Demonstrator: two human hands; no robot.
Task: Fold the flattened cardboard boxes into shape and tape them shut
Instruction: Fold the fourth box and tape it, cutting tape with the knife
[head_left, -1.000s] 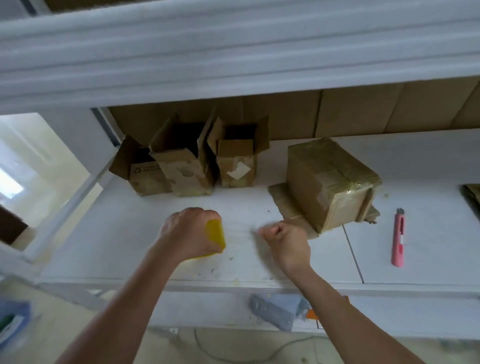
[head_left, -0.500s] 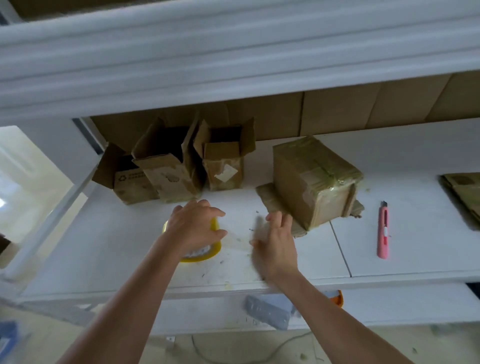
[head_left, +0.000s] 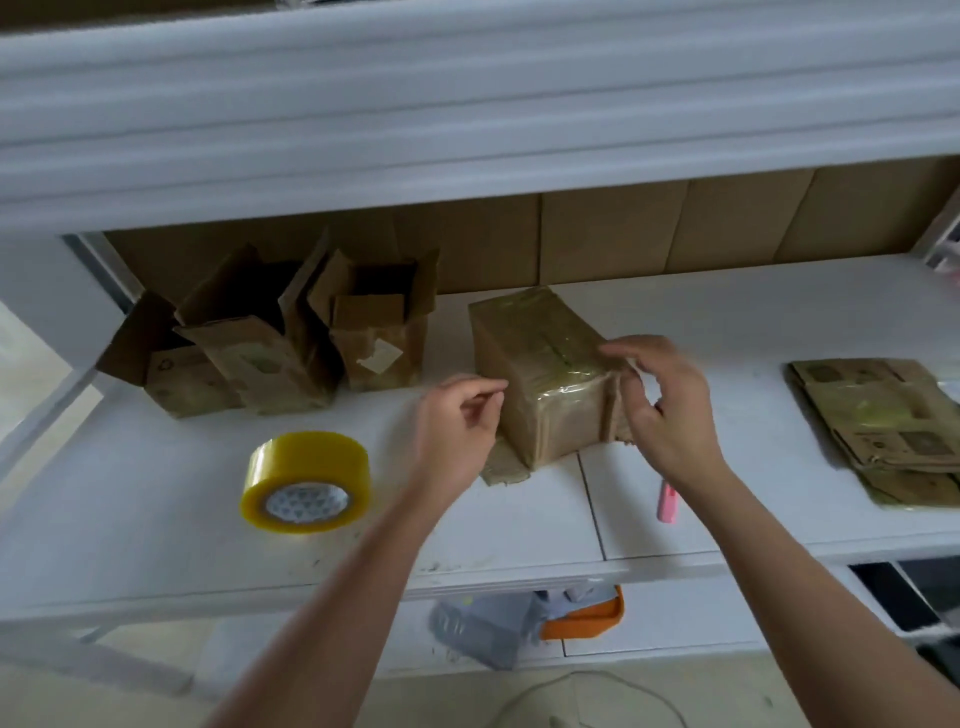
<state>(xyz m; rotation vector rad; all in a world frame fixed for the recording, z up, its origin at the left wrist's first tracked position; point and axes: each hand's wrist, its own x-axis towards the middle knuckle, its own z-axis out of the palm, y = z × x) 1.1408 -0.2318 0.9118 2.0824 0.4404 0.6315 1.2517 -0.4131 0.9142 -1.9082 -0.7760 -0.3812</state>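
Surface: white shelf (head_left: 156, 519), cardboard-lined back wall.
Change: tape roll (head_left: 305, 482), gripped a second ago, now lies free at near left; both hands have moved to the box (head_left: 545, 374).
Meaning: taping looks finished; handling comes next.
Left hand (head_left: 457, 415): loosely curled, beside the box's left face, contact unclear.
Right hand (head_left: 660, 400): fingers spread, touching its right edge.
Box: centre shelf, closed, tape-wrapped, glossy.

The right hand (head_left: 670, 410) hides most of the pink knife (head_left: 666, 501).
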